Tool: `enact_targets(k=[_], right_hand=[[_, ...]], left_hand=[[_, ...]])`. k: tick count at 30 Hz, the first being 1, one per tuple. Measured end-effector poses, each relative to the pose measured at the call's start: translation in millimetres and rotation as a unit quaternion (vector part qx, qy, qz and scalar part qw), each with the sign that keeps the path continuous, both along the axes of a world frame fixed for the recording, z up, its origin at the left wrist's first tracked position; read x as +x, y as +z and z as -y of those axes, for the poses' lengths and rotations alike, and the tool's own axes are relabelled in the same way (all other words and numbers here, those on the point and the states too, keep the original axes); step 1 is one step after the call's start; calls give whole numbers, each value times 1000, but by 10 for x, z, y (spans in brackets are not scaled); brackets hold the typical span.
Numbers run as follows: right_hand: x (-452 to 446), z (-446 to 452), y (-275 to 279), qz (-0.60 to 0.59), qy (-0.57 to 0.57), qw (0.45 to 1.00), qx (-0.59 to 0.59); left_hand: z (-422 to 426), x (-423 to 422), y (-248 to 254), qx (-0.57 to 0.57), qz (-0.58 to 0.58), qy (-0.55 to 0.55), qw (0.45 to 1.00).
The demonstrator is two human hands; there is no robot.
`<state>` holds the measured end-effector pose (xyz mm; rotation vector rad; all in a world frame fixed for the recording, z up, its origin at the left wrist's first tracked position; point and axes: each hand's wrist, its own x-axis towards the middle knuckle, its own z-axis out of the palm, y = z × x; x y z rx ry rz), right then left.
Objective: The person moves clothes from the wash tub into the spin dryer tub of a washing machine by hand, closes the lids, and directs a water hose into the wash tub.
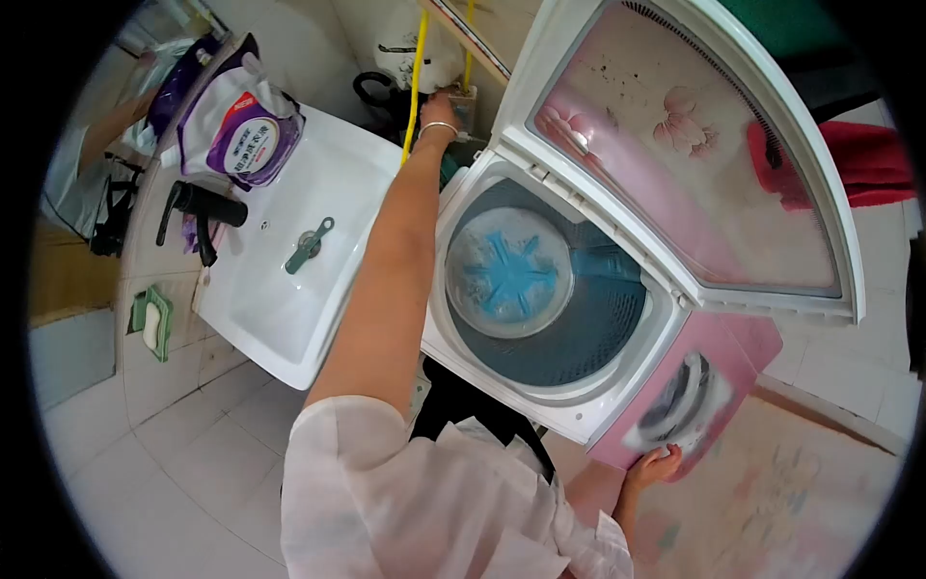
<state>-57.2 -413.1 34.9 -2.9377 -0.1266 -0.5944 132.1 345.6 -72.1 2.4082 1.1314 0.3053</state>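
My left hand [439, 110], with a bracelet at its wrist, reaches to a small box [463, 111] on the wall, beside a yellow cord [421, 72]. Its fingers look closed, but what they hold is hidden. Below that arm stands a washing machine [596, 425] with its lid [666, 135] raised. Inside the grey drum [593, 333] sits a round, pale basin-like part [461, 307] with a blue star-shaped piece [513, 280] showing in it. My right hand [656, 467] rests with loosely parted fingers at the edge of the machine's pink panel [699, 338].
Left of the machine is a white sink [260, 318] with a black faucet [207, 205] and a green stopper [311, 246]. A purple-and-white detergent bag [241, 125] stands on its rim. A soap dish [162, 309] and a red towel [858, 162] flank the scene.
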Motion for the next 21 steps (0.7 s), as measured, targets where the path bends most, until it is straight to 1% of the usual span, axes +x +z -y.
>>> enact_targets(k=[1, 2, 3, 4, 5, 7, 8, 9, 10, 11, 12, 13, 14, 15, 16, 17, 18, 19, 21], right_hand=[[9, 58, 1, -2, -9, 1000, -6], [43, 147, -30, -20, -22, 999, -19], [98, 80, 6, -37, -34, 998, -29], [192, 18, 51, -42, -28, 996, 69], [343, -213, 239, -47, -23, 985, 166], [755, -797, 740, 1, 40, 986, 164], [967, -1127, 1088, 18, 84, 985, 148], [1181, -1451, 1417, 59, 140, 974, 167], [1373, -1690, 1704, 103, 195, 958, 181], [1499, -2050, 2057, 169, 250, 940, 161], [1678, -2213, 2317, 242, 271, 930, 57], [1800, -2418, 2571, 279, 277, 919, 38], [1920, -2594, 2758, 316, 285, 905, 20], [2100, -2669, 2857, 305, 285, 908, 22], [2227, -2695, 2926, 295, 287, 911, 24], [2264, -2696, 2958, 299, 288, 909, 23], [2287, -2689, 2976, 278, 268, 922, -28], [2290, -2665, 3004, 256, 245, 932, -81], [2166, -2571, 3104, 264, 256, 926, -87]], left_hand=[[2, 7, -7, -6, 16, 12, 1000], [-5, 30, -20, -12, -1, 30, 999], [30, 43, -44, 22, 35, 80, 996], [68, 17, -60, -25, 145, 115, 982], [166, -73, 11, -75, 249, 148, 954], [284, -173, 101, -175, 231, 163, 943], [156, -129, -164, -275, 212, 106, 932], [221, -184, -29, -412, 228, 53, 881], [435, -292, 336, -497, 286, 36, 819], [656, -400, 711, -575, 340, 20, 744], [738, -434, 858, -584, 337, -24, 738], [791, -445, 1009, -583, 337, -30, 739], [826, -454, 1157, -587, 331, -70, 735], [847, -480, 1243, -591, 324, -107, 731], [844, -490, 1284, -589, 327, -109, 731], [825, -469, 1318, -577, 315, -132, 742], [803, -444, 1343, -566, 302, -154, 752], [770, -433, 1361, -566, 306, -156, 749], [693, -440, 1407, -568, 258, -152, 767]])
